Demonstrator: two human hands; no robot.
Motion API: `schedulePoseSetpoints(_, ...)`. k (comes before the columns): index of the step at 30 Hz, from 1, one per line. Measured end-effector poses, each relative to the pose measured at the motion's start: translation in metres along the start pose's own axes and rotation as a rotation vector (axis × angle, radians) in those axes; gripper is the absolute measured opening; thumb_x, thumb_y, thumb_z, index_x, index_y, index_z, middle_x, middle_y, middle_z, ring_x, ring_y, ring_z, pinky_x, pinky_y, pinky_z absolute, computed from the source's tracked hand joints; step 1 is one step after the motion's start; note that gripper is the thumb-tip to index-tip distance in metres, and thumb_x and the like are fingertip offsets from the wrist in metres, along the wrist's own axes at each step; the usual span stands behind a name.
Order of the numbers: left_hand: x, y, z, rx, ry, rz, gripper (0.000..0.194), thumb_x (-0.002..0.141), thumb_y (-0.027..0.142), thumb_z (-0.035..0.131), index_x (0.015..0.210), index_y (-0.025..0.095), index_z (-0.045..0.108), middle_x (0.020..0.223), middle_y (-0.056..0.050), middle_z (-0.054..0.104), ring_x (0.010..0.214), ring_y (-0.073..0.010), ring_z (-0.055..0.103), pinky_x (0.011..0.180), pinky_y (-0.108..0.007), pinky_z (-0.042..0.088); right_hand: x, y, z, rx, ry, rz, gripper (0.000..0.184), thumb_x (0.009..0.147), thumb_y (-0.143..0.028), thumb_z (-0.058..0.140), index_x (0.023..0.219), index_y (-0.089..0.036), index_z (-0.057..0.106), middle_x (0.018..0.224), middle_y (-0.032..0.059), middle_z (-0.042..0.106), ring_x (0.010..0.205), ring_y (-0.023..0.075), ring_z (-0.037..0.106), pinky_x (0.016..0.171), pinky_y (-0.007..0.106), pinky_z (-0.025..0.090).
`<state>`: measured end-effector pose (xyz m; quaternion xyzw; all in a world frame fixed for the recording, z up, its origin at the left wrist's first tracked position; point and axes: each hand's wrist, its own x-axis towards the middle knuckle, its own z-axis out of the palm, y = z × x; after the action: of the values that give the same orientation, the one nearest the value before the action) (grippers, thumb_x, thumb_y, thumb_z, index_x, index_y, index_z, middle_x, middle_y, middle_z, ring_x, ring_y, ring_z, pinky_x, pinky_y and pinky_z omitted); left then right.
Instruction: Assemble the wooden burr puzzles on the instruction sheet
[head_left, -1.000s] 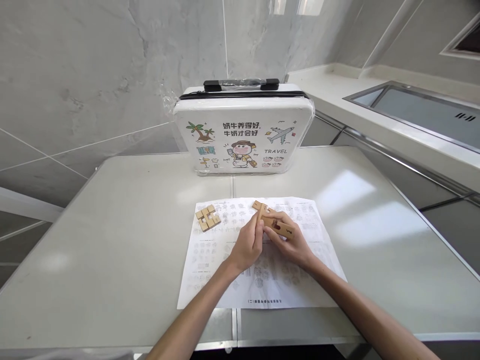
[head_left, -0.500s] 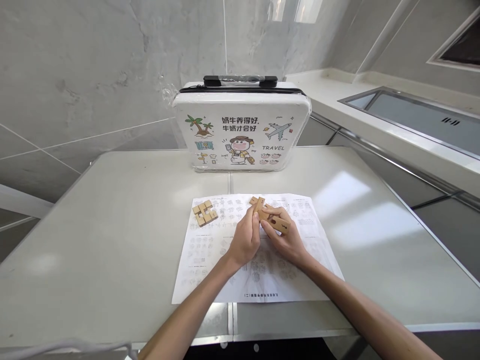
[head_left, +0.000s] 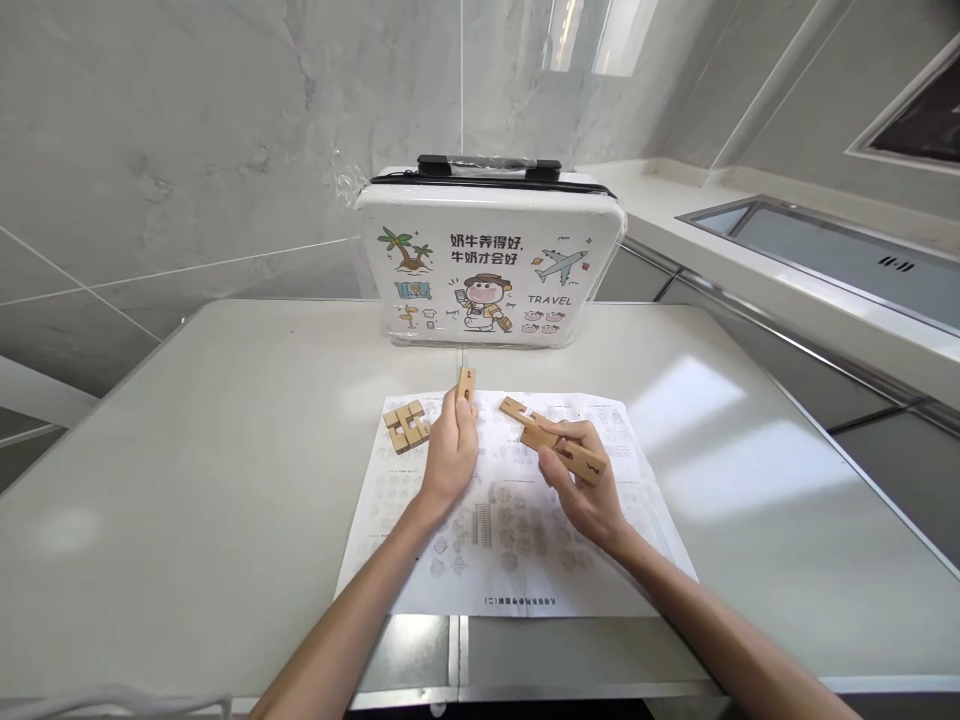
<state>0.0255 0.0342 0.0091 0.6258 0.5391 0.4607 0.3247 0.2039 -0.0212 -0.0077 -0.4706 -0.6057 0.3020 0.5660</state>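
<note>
Head camera: what has just changed in front of you?

"Your hands have come apart. A moment ago they met over the printed sheet (head_left: 487, 575), with the bars brought together. Now your left hand (head_left: 452, 445) has gone toward 11 o'clock from the sheet's middle, fingers curled around the wooden bar marked 2 (head_left: 467, 384), whose numbered end pokes out past them."

"And your right?"

"Your right hand (head_left: 589, 490) is at 2 o'clock, thumb and fingers pinching the squiggle-marked bar (head_left: 589, 464), its notch facing you. Just beyond, near 12 o'clock, is another notched bar (head_left: 513, 406); I can't tell whether it touches your fingers or only lies on the paper."

"So what does the change mean for you?"

"The two gripped bars are separate, so I'd judge they aren't locked together at this point. Each can be turned and looked at by itself."

"Anything else of wood?"

"Yes, a block cluster (head_left: 409, 426) sits on the sheet at 10 o'clock, just beside your left hand, which isn't gripping it. The white case (head_left: 486, 222) stands farther off, at 12 o'clock on the table (head_left: 202, 450)."
</note>
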Motion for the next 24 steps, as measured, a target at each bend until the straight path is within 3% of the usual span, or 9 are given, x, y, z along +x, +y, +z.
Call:
schedulePoseSetpoints(5, 0.009, -0.003, -0.011, 0.077, -0.021, -0.022, 0.033, 0.114, 0.041, 0.036, 0.092, 0.023, 0.053, 0.074, 0.001, 0.063, 0.067, -0.0166, 0.059, 0.068, -0.03, 0.046, 0.017, 0.01, -0.007, -0.119, 0.044, 0.144, 0.028, 0.105, -0.047, 0.062, 0.115, -0.021, 0.068, 0.123, 0.014, 0.071, 0.096, 0.0259, 0.071, 0.078, 0.04, 0.058)
schedulePoseSetpoints(8, 0.009, -0.003, -0.011, 0.12, -0.038, 0.009, 0.035, 0.11, 0.042, 0.047, 0.082, 0.023, 0.054, 0.073, 0.001, 0.062, 0.067, -0.0166, 0.057, 0.068, -0.03, 0.044, 0.029, 0.02, -0.017, -0.161, 0.076, 0.224, 0.036, 0.105, -0.053, 0.059, 0.118, -0.02, 0.069, 0.113, 0.0125, 0.076, 0.1, 0.0279, 0.071, 0.086, 0.041, 0.056)
schedulePoseSetpoints(11, 0.008, -0.005, -0.009, 0.167, -0.042, 0.04, 0.035, 0.106, 0.042, 0.054, 0.078, 0.022, 0.059, 0.078, -0.001, 0.064, 0.073, -0.0176, 0.057, 0.07, -0.03, 0.042, 0.039, 0.03, -0.03, -0.261, 0.103, 0.233, 0.041, 0.108, -0.057, 0.048, 0.101, -0.021, 0.067, 0.098, 0.0087, 0.074, 0.09, 0.0252, 0.068, 0.08, 0.038, 0.053)
schedulePoseSetpoints(13, 0.006, -0.007, -0.008, 0.183, -0.057, 0.042, 0.031, 0.106, 0.042, 0.055, 0.084, 0.022, 0.065, 0.075, 0.0, 0.063, 0.069, -0.0169, 0.056, 0.068, -0.03, 0.041, 0.043, 0.035, -0.038, -0.338, 0.122, 0.232, 0.045, 0.109, -0.059, 0.044, 0.092, -0.023, 0.063, 0.09, 0.0066, 0.072, 0.082, 0.0236, 0.064, 0.075, 0.036, 0.05)
schedulePoseSetpoints(15, 0.004, -0.008, -0.007, 0.213, -0.076, 0.034, 0.023, 0.105, 0.041, 0.056, 0.104, 0.023, 0.07, 0.071, 0.003, 0.061, 0.063, -0.0159, 0.055, 0.065, -0.028, 0.04, 0.046, 0.039, -0.043, -0.375, 0.133, 0.248, 0.046, 0.108, -0.061, 0.043, 0.091, -0.023, 0.062, 0.087, 0.0054, 0.071, 0.077, 0.023, 0.062, 0.072, 0.035, 0.048)
schedulePoseSetpoints(18, -0.001, -0.007, -0.003, 0.31, -0.094, 0.034, 0.031, 0.105, 0.037, 0.056, 0.131, 0.022, 0.062, 0.071, 0.005, 0.063, 0.062, -0.0162, 0.059, 0.063, -0.027, 0.041, 0.047, 0.042, -0.046, -0.399, 0.113, 0.265, 0.044, 0.106, -0.061, 0.048, 0.106, -0.022, 0.068, 0.088, 0.0056, 0.074, 0.078, 0.0237, 0.065, 0.072, 0.035, 0.048)
schedulePoseSetpoints(20, -0.003, -0.006, -0.002, 0.388, -0.105, 0.04, 0.034, 0.106, 0.035, 0.052, 0.136, 0.02, 0.057, 0.072, 0.005, 0.065, 0.061, -0.0169, 0.062, 0.061, -0.027, 0.041, 0.047, 0.042, -0.046, -0.44, 0.071, 0.272, 0.044, 0.106, -0.06, 0.05, 0.115, -0.022, 0.071, 0.089, 0.0056, 0.076, 0.078, 0.0239, 0.067, 0.074, 0.035, 0.049)
schedulePoseSetpoints(24, -0.005, -0.005, 0.0, 0.544, -0.132, 0.06, 0.034, 0.106, 0.03, 0.047, 0.137, 0.019, 0.054, 0.074, 0.003, 0.07, 0.057, -0.0173, 0.064, 0.054, -0.027, 0.038, 0.047, 0.037, -0.043, -0.523, -0.025, 0.275, 0.043, 0.106, -0.056, 0.051, 0.112, -0.023, 0.077, 0.087, 0.0054, 0.079, 0.077, 0.0244, 0.069, 0.077, 0.036, 0.049)
